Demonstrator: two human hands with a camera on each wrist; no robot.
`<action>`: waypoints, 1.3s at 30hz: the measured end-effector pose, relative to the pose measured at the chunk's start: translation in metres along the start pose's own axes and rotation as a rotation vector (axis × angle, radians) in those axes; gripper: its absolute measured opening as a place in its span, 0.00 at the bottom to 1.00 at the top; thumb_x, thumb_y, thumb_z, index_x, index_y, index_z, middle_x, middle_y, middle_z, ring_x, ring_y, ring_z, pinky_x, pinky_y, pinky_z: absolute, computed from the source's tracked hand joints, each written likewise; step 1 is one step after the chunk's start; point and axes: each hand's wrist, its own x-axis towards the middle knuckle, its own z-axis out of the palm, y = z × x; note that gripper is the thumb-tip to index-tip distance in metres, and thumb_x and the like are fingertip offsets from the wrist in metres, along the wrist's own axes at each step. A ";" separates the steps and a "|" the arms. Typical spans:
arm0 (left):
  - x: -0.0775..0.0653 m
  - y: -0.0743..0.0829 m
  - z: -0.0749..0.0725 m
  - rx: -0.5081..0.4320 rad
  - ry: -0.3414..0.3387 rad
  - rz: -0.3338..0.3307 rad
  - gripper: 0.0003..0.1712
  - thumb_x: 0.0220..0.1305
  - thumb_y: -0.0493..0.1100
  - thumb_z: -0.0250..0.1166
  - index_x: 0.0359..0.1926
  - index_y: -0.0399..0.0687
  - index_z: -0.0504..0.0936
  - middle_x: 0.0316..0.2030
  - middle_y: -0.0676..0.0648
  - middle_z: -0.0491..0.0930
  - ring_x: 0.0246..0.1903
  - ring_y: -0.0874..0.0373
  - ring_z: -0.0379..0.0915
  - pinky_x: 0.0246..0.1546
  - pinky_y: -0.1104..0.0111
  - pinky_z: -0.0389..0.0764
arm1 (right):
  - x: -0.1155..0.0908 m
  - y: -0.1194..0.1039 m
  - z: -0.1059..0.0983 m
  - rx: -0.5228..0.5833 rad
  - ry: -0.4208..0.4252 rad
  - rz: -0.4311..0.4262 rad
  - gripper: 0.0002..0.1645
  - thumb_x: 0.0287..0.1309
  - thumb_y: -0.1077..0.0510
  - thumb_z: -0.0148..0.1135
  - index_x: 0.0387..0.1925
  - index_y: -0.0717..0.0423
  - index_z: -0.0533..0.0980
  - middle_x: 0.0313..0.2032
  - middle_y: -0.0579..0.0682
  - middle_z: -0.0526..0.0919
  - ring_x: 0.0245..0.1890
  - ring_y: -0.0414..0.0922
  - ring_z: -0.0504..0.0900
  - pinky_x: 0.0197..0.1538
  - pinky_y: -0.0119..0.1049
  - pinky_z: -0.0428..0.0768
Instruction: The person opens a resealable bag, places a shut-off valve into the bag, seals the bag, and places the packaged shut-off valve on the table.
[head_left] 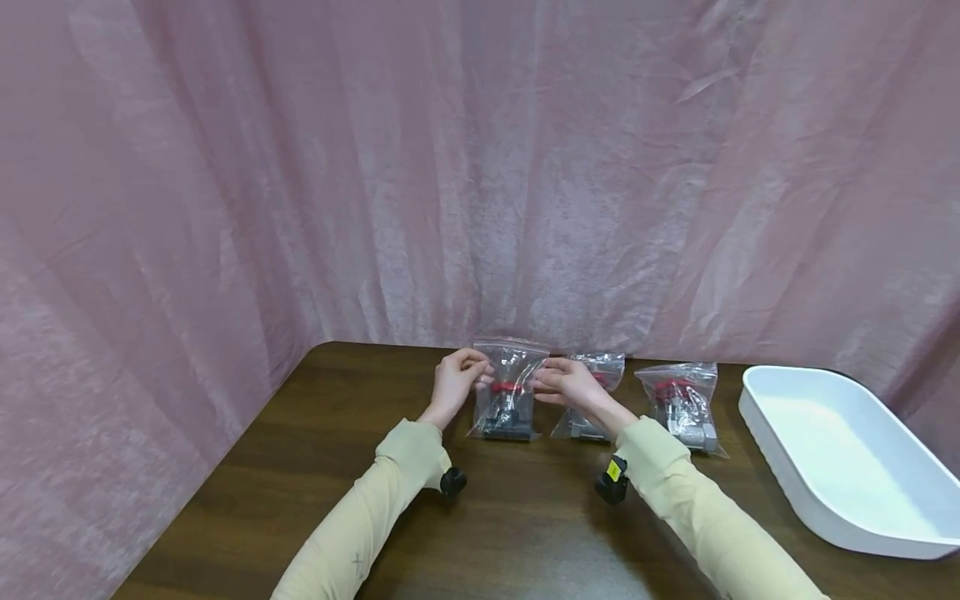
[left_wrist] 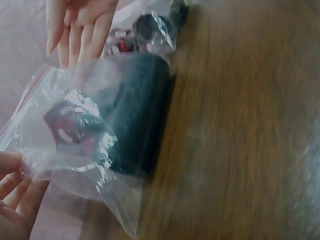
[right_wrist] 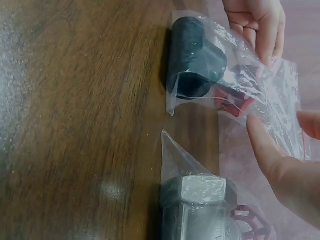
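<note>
A clear zip bag [head_left: 517, 362] stands upright on the table, holding a dark tee-shaped valve [head_left: 507, 425] with a red handle. My left hand [head_left: 453, 379] pinches the bag's left edge between thumb and fingers. On the other side, my right hand [head_left: 570, 385] has its thumb and fingers spread, and a fingertip touches the bag in the right wrist view. Right behind that hand is a second bagged valve [right_wrist: 202, 207], silver-grey with a red wheel; my hand partly hides it in the head view. A third bagged valve [head_left: 686, 417] sits farther right.
A white plastic tray [head_left: 795, 467] stands at the right of the brown wooden table [head_left: 300, 475]. Pink curtain [head_left: 375, 183] hangs right behind the table's far edge. The bags stand in a row near that edge.
</note>
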 end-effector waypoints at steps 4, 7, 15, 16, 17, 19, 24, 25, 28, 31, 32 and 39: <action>0.003 -0.007 -0.003 0.060 0.012 -0.024 0.03 0.57 0.30 0.61 0.32 0.32 0.80 0.25 0.42 0.80 0.20 0.59 0.75 0.22 0.69 0.77 | 0.003 0.000 0.002 -0.028 -0.010 0.024 0.31 0.65 0.70 0.41 0.61 0.80 0.41 0.57 0.76 0.56 0.56 0.64 0.61 0.53 0.48 0.66; 0.006 -0.010 -0.004 0.053 -0.015 -0.043 0.03 0.58 0.30 0.60 0.33 0.31 0.79 0.25 0.41 0.80 0.20 0.58 0.75 0.23 0.68 0.77 | 0.005 0.001 0.003 -0.073 -0.022 0.040 0.32 0.65 0.68 0.41 0.61 0.81 0.40 0.57 0.77 0.56 0.56 0.63 0.61 0.53 0.49 0.66; 0.007 -0.014 -0.001 0.080 -0.038 -0.063 0.03 0.58 0.29 0.59 0.34 0.30 0.78 0.25 0.41 0.80 0.22 0.54 0.78 0.22 0.70 0.77 | 0.007 0.004 0.003 -0.104 0.023 0.086 0.31 0.65 0.69 0.41 0.62 0.79 0.41 0.57 0.75 0.56 0.57 0.62 0.61 0.54 0.50 0.64; 0.008 -0.014 -0.001 0.063 -0.049 -0.072 0.04 0.58 0.28 0.59 0.34 0.29 0.78 0.25 0.40 0.80 0.22 0.54 0.78 0.22 0.71 0.77 | 0.008 0.004 0.003 -0.111 0.026 0.082 0.31 0.65 0.69 0.41 0.62 0.79 0.41 0.58 0.75 0.56 0.57 0.63 0.60 0.54 0.50 0.64; 0.009 -0.014 0.000 0.042 -0.062 -0.085 0.04 0.59 0.28 0.58 0.35 0.29 0.77 0.26 0.39 0.80 0.23 0.53 0.78 0.22 0.71 0.77 | 0.008 0.005 0.003 -0.113 0.034 0.083 0.31 0.65 0.69 0.40 0.62 0.79 0.41 0.58 0.75 0.55 0.57 0.63 0.60 0.54 0.51 0.64; 0.010 -0.014 0.001 0.016 -0.083 -0.112 0.04 0.59 0.28 0.57 0.36 0.28 0.76 0.26 0.38 0.80 0.23 0.52 0.79 0.22 0.71 0.77 | 0.009 0.005 0.002 -0.119 0.047 0.084 0.31 0.65 0.69 0.40 0.62 0.78 0.41 0.58 0.75 0.54 0.58 0.63 0.59 0.55 0.50 0.63; 0.011 -0.012 0.002 0.089 -0.089 -0.148 0.06 0.60 0.30 0.58 0.37 0.30 0.75 0.27 0.40 0.80 0.21 0.54 0.77 0.22 0.70 0.77 | 0.012 0.007 0.000 -0.143 0.058 0.064 0.33 0.65 0.70 0.41 0.63 0.78 0.39 0.61 0.74 0.49 0.60 0.62 0.55 0.56 0.48 0.63; 0.011 -0.012 0.002 0.117 -0.088 -0.157 0.07 0.60 0.32 0.59 0.38 0.31 0.74 0.28 0.40 0.79 0.21 0.54 0.77 0.23 0.69 0.77 | 0.012 0.007 -0.001 -0.148 0.063 0.050 0.33 0.64 0.70 0.41 0.63 0.78 0.38 0.61 0.74 0.49 0.60 0.62 0.54 0.56 0.48 0.62; 0.010 -0.011 0.002 0.196 -0.099 -0.173 0.13 0.60 0.36 0.60 0.43 0.31 0.72 0.32 0.39 0.78 0.25 0.51 0.77 0.26 0.67 0.77 | 0.010 0.004 -0.004 -0.168 0.082 -0.009 0.34 0.64 0.70 0.42 0.63 0.77 0.39 0.62 0.73 0.48 0.61 0.61 0.53 0.57 0.47 0.61; 0.008 -0.008 -0.001 0.351 -0.108 -0.115 0.19 0.60 0.40 0.61 0.46 0.30 0.69 0.36 0.38 0.76 0.33 0.49 0.75 0.32 0.64 0.76 | 0.004 -0.004 -0.011 -0.257 0.091 -0.072 0.34 0.64 0.67 0.44 0.64 0.75 0.41 0.62 0.72 0.49 0.59 0.61 0.57 0.55 0.48 0.63; 0.008 -0.007 -0.002 0.396 -0.109 -0.083 0.20 0.60 0.41 0.61 0.46 0.30 0.69 0.37 0.39 0.74 0.35 0.49 0.73 0.34 0.63 0.75 | 0.001 -0.007 -0.014 -0.304 0.094 -0.091 0.34 0.65 0.65 0.46 0.64 0.74 0.42 0.62 0.71 0.50 0.58 0.61 0.60 0.54 0.48 0.65; -0.010 0.017 -0.020 0.612 -0.127 0.105 0.24 0.64 0.53 0.56 0.48 0.35 0.71 0.43 0.40 0.71 0.44 0.48 0.67 0.43 0.57 0.69 | -0.036 -0.026 -0.041 -0.703 0.098 -0.206 0.42 0.63 0.48 0.52 0.66 0.67 0.47 0.62 0.67 0.55 0.58 0.61 0.60 0.55 0.51 0.62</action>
